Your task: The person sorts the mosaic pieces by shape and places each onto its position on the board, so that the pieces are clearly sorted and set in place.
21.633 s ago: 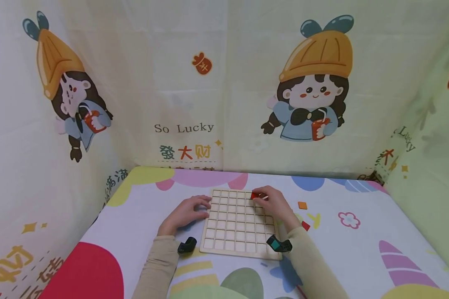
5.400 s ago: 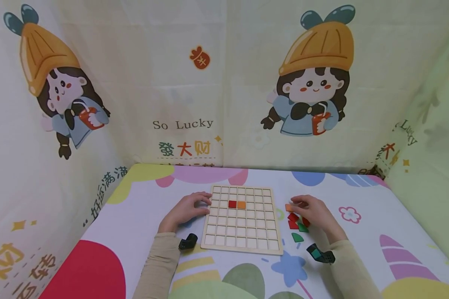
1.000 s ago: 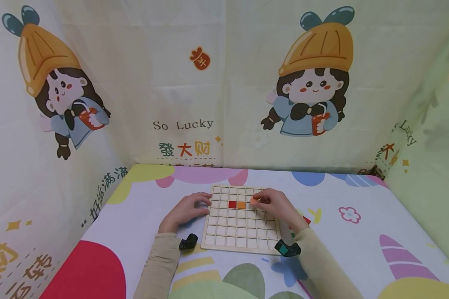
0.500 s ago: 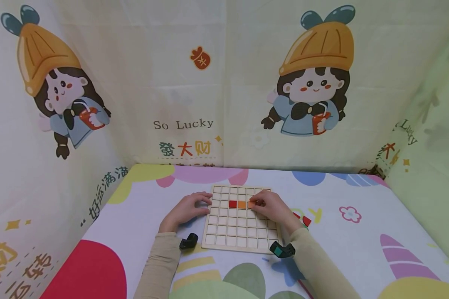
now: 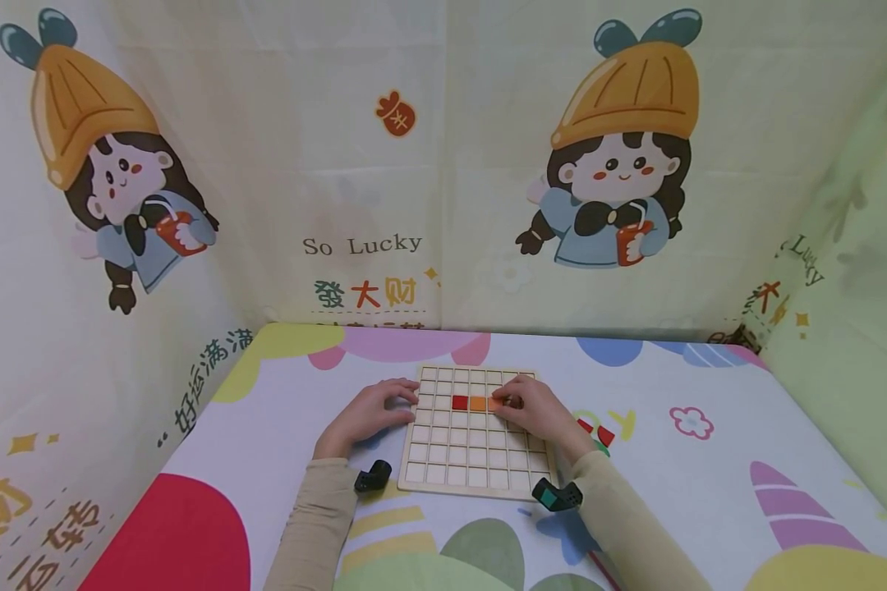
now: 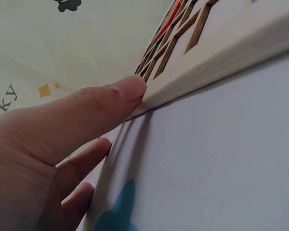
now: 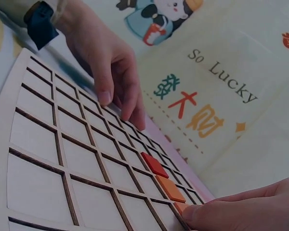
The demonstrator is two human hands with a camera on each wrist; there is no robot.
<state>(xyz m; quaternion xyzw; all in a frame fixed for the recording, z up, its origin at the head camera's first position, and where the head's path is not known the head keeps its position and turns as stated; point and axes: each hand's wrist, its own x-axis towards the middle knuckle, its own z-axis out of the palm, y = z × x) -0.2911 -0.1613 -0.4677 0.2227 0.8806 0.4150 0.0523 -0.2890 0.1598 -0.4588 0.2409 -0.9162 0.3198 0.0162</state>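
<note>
A wooden grid board [image 5: 458, 476] lies on the table, divided into square cells. In one row sit a red square tile [image 5: 460, 403] and, right of it, an orange square tile [image 5: 477, 404]. My right hand [image 5: 541, 408] pinches a second orange tile [image 5: 494, 404] at the cell right of that; in the right wrist view the thumb covers part of this tile [image 7: 180, 208]. My left hand [image 5: 365, 417] rests at the board's left edge with fingers loosely bent. Its thumb [image 6: 106, 103] touches the wooden rim in the left wrist view.
Right of the board lie loose red pieces [image 5: 605, 436] and a green piece [image 5: 601, 448], partly hidden by my right arm. A printed cloth [image 5: 710, 484] covers the table. Fabric walls [image 5: 443, 164] stand behind and at both sides.
From the loose pieces, my right hand has brought the second orange tile left onto the board, then lowered it beside the first. Earlier the board showed no seated tiles. My left hand stays put.
</note>
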